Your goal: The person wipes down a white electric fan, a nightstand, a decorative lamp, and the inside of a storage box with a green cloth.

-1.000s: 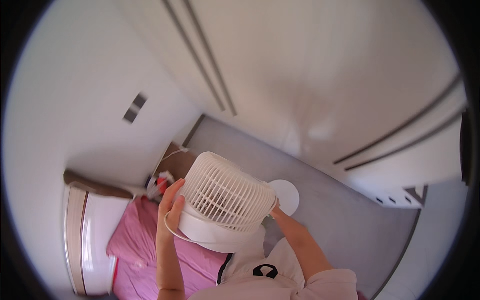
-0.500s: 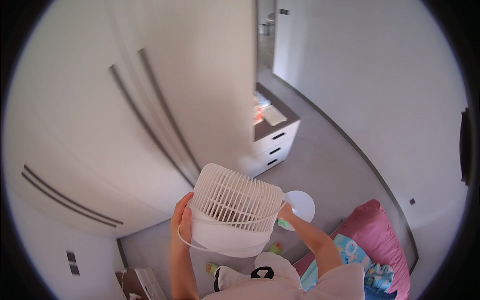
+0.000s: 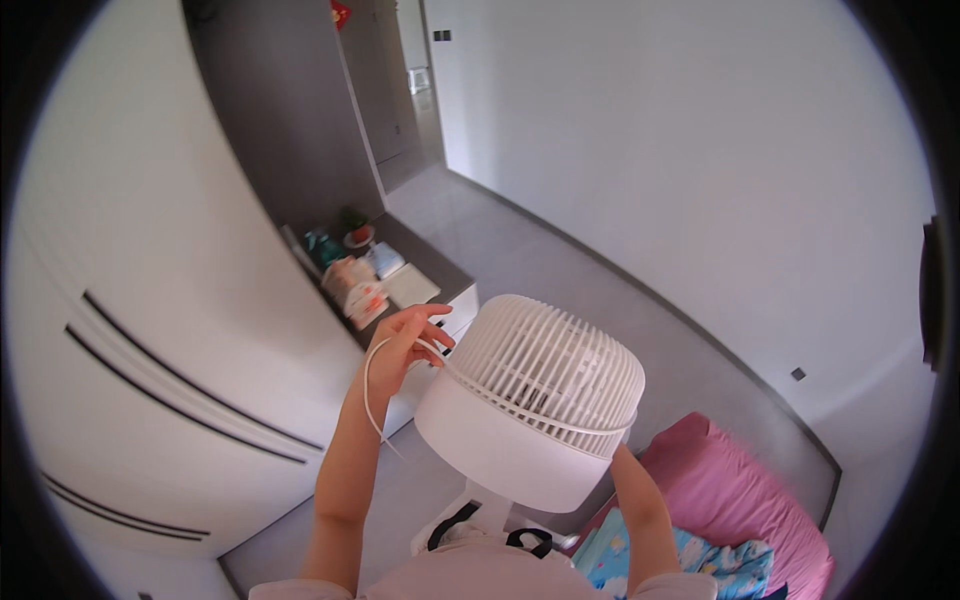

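Observation:
A white fan point(image 3: 545, 385) with a rounded, slatted grille is in front of my body, its grille facing up and away from me. Its thin white power cord point(image 3: 372, 385) runs across the grille's edge and through the fingers of my left hand point(image 3: 408, 340), then hangs in a loop beside my left wrist. That hand is off the fan housing, fingers partly curled round the cord. At the fan's right side my right forearm point(image 3: 645, 510) reaches up to it; the right hand supports the fan from behind, its fingers hidden. A white stem point(image 3: 490, 508) shows below the housing.
White wardrobe doors point(image 3: 170, 300) with dark handles stand at left. Beyond them a dark-topped drawer cabinet point(image 3: 435, 265) carries a potted plant point(image 3: 358, 228), a package point(image 3: 352, 290) and papers. A bed with pink bedding point(image 3: 740, 500) is at lower right, near a white wall point(image 3: 680, 180).
My left hand has left the fan's side and lifted the cord away from it. The fan has shifted right and turned. My view has swung right, revealing more of the cabinet and doorway.

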{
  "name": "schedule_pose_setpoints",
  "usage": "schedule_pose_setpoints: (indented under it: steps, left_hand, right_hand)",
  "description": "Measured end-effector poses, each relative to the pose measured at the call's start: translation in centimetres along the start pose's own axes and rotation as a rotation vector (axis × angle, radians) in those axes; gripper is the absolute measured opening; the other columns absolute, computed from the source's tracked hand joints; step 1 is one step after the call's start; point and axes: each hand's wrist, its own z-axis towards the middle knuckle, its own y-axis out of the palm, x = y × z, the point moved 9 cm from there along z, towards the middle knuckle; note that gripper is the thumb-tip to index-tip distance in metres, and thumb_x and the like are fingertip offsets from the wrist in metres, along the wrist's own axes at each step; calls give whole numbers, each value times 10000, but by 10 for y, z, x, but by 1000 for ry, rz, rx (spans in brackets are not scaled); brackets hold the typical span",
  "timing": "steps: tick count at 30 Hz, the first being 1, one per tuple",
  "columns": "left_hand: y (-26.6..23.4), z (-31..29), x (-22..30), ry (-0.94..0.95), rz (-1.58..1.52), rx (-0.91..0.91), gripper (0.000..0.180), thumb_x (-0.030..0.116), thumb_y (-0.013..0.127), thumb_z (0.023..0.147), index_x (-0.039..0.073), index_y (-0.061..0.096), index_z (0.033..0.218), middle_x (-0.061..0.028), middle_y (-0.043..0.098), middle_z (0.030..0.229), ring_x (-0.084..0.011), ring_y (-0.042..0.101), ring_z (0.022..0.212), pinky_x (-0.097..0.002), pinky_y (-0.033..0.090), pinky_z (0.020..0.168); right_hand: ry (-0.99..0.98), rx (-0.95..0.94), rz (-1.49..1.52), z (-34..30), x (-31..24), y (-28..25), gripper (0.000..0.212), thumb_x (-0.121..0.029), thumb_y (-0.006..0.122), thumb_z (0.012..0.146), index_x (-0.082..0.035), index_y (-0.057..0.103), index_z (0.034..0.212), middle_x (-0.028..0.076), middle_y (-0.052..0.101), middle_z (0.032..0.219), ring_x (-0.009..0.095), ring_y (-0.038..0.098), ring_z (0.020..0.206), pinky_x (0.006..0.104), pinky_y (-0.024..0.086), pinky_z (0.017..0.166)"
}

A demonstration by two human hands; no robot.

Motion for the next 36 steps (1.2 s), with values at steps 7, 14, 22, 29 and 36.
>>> schedule_pose_setpoints:
  steps: [7,14,22,29,36]
  left_hand:
    - [74,227,-51,-76,-173,-364,433,327,545,1002,-19,594,1258,-67,625,661,-162,610,558,-280,495,554]
    - [120,437,-92,25,-716,-382,588,480,559,980,50,516,1378,-84,581,578,-171,536,472,-294,426,438]
    - [131,601,-82,-48,-377,-627,485,335,531,1013,61,441,1404,-108,606,629,-192,524,436,-315,467,463]
    - [6,749,-121,138,34,141,240,184,540,1004,57,567,1206,-53,664,963,-129,618,965,-327,506,876]
    - [-115,830,-147,181,-75,414,247,124,576,998,50,556,1232,-45,641,1167,-125,618,1030,-289,512,901]
  right_hand:
    - [87,53,35,119,83,-133,584,-439,731,752,-101,650,1221,173,679,1170,349,658,1055,448,527,880]
    - [122,113,66,253,112,-264,617,-423,764,734,-106,637,1249,154,676,1186,330,657,1061,431,529,875]
    - [-39,42,221,458,146,-315,662,-404,803,713,-112,623,1279,132,673,1204,308,656,1069,412,531,870]
    - [-12,-275,0,677,165,-270,547,-446,799,678,-103,714,1095,157,726,943,336,702,912,413,542,762]
    - [-180,-394,89,877,71,-185,368,-225,767,756,-74,730,1089,67,730,957,180,672,890,334,511,807]
